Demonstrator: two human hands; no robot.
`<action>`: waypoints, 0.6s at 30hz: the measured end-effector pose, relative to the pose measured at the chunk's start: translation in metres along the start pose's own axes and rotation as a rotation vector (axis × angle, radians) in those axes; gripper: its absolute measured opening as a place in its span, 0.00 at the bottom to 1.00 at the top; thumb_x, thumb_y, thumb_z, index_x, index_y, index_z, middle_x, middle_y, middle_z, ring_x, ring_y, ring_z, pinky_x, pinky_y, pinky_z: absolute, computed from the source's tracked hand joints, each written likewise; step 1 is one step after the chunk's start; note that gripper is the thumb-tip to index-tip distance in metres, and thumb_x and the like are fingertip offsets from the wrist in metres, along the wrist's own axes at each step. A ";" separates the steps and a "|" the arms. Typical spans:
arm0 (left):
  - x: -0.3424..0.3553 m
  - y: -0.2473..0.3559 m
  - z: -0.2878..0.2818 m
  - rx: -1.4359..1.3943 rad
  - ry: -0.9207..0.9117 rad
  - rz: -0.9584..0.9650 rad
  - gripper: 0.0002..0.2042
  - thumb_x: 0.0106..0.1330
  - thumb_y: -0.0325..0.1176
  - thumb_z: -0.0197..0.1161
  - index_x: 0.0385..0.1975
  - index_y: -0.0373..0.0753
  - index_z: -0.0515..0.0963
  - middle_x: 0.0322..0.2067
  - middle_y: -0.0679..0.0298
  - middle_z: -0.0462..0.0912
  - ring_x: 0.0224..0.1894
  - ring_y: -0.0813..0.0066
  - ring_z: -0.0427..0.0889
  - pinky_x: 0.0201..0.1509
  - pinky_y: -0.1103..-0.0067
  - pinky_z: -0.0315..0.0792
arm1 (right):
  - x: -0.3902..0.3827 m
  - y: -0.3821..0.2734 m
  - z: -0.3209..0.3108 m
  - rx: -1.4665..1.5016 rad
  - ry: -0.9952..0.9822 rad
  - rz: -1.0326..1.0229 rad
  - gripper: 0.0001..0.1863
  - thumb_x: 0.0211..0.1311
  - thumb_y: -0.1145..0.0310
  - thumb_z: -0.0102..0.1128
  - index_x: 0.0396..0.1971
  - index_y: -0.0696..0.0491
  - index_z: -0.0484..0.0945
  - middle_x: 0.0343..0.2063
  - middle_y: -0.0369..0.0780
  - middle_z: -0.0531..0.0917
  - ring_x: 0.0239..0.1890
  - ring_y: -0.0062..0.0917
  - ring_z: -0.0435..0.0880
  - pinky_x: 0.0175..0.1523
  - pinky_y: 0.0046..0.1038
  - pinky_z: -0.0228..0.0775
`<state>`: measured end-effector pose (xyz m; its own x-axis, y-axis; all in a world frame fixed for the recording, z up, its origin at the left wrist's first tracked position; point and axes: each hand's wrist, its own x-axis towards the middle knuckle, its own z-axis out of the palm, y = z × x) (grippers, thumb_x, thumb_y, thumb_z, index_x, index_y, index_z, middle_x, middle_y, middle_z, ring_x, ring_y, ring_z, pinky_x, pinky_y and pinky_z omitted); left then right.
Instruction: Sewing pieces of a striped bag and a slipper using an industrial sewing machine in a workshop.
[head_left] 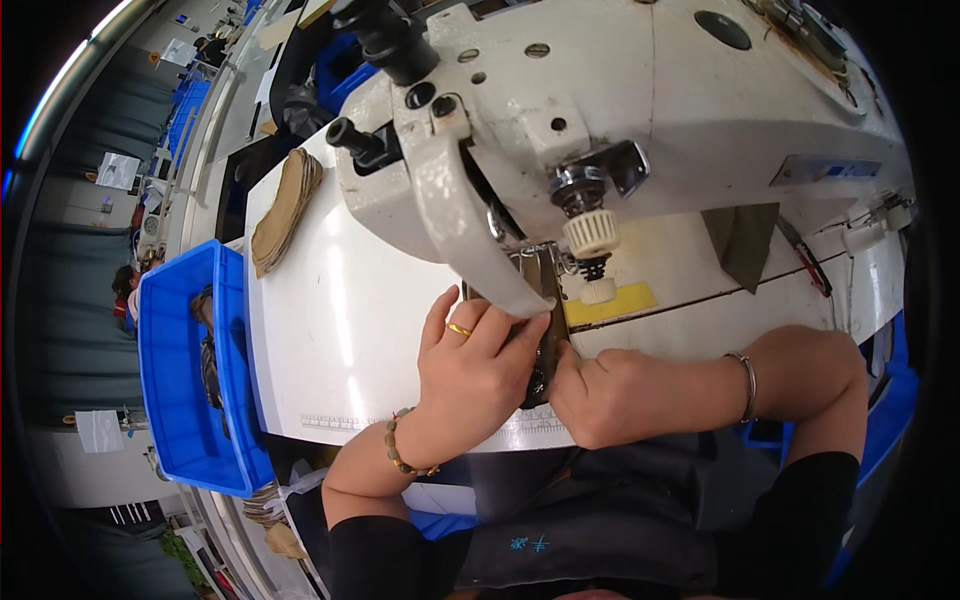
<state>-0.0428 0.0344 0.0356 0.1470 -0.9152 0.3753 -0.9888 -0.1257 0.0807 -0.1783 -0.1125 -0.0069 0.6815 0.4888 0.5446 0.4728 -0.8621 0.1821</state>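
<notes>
A white sewing machine (pixel 640 90) leans over the table, its curved metal guard (pixel 455 215) coming down in front of the needle area. Below the guard lies a narrow dark olive fabric strip (pixel 548 350), running from the needle area toward me. My left hand (pixel 478 375), with a ring and beaded bracelet, has bent fingers pressed on the strip's left side and near the guard's tip. At the strip's right edge, my right hand (pixel 600 400) is closed with its fingers curled under, gripping the near part. The fingertips and the needle point are partly hidden.
At the left, a blue plastic bin (pixel 180 440) holds dark pieces. Tan layered pieces (pixel 288 215) lie on the white tabletop (pixel 350 330). Right of the needle are a yellow patch (pixel 620 303), an olive fabric piece (pixel 742 250) and a red-and-black handled tool (pixel 815 268).
</notes>
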 end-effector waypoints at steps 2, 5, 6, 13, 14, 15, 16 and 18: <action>-0.003 0.003 0.005 0.011 -0.012 0.009 0.20 0.45 0.27 0.71 0.42 0.44 0.86 0.36 0.72 0.79 0.41 0.71 0.77 0.57 0.60 0.66 | 0.002 -0.003 -0.004 -0.030 0.001 0.007 0.14 0.38 0.69 0.60 0.19 0.68 0.79 0.21 0.55 0.83 0.13 0.20 0.75 0.16 0.21 0.64; -0.004 0.002 0.011 -0.049 -0.023 0.036 0.20 0.45 0.27 0.70 0.43 0.42 0.86 0.35 0.72 0.78 0.39 0.71 0.76 0.54 0.62 0.63 | 0.003 -0.007 -0.014 -0.070 -0.112 0.002 0.15 0.37 0.69 0.59 0.21 0.68 0.81 0.24 0.57 0.84 0.14 0.20 0.75 0.16 0.21 0.63; -0.004 0.002 0.012 -0.050 -0.025 0.036 0.20 0.45 0.27 0.70 0.43 0.42 0.86 0.35 0.72 0.78 0.39 0.71 0.76 0.54 0.62 0.63 | 0.002 -0.011 -0.015 -0.052 -0.138 0.036 0.15 0.38 0.69 0.59 0.21 0.68 0.81 0.25 0.59 0.84 0.14 0.20 0.75 0.16 0.21 0.63; -0.002 0.001 0.016 -0.120 -0.051 0.050 0.21 0.43 0.26 0.69 0.43 0.40 0.85 0.34 0.72 0.77 0.38 0.70 0.73 0.48 0.63 0.59 | -0.001 -0.010 -0.014 -0.020 -0.119 0.066 0.15 0.38 0.69 0.59 0.22 0.67 0.82 0.26 0.60 0.85 0.12 0.19 0.74 0.16 0.20 0.63; -0.001 0.000 0.017 -0.143 -0.056 0.049 0.22 0.42 0.26 0.68 0.43 0.40 0.85 0.34 0.72 0.77 0.37 0.70 0.73 0.48 0.63 0.58 | -0.001 -0.010 -0.013 -0.019 -0.119 0.065 0.15 0.38 0.69 0.59 0.22 0.67 0.82 0.26 0.60 0.85 0.12 0.19 0.74 0.16 0.20 0.63; 0.000 0.000 0.017 -0.143 -0.055 0.048 0.22 0.42 0.26 0.68 0.43 0.40 0.85 0.34 0.72 0.77 0.37 0.70 0.73 0.48 0.63 0.58 | -0.001 -0.009 -0.013 -0.013 -0.112 0.071 0.15 0.38 0.69 0.59 0.22 0.67 0.82 0.26 0.60 0.85 0.12 0.19 0.74 0.16 0.20 0.63; 0.000 -0.001 0.018 -0.148 -0.053 0.055 0.21 0.42 0.26 0.68 0.43 0.40 0.85 0.34 0.72 0.77 0.37 0.70 0.73 0.48 0.63 0.58 | -0.001 -0.010 -0.012 -0.005 -0.107 0.076 0.15 0.38 0.69 0.59 0.22 0.67 0.82 0.26 0.60 0.85 0.11 0.19 0.73 0.16 0.20 0.63; 0.000 -0.002 0.019 -0.154 -0.047 0.058 0.21 0.43 0.25 0.68 0.43 0.40 0.85 0.33 0.72 0.77 0.37 0.70 0.73 0.48 0.63 0.58 | -0.001 -0.010 -0.011 -0.041 -0.116 0.072 0.10 0.42 0.68 0.59 0.19 0.62 0.80 0.26 0.56 0.85 0.12 0.18 0.73 0.17 0.19 0.60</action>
<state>-0.0413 0.0269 0.0180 0.0851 -0.9365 0.3402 -0.9792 -0.0154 0.2024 -0.1904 -0.1061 0.0000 0.7736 0.4359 0.4599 0.3989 -0.8989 0.1810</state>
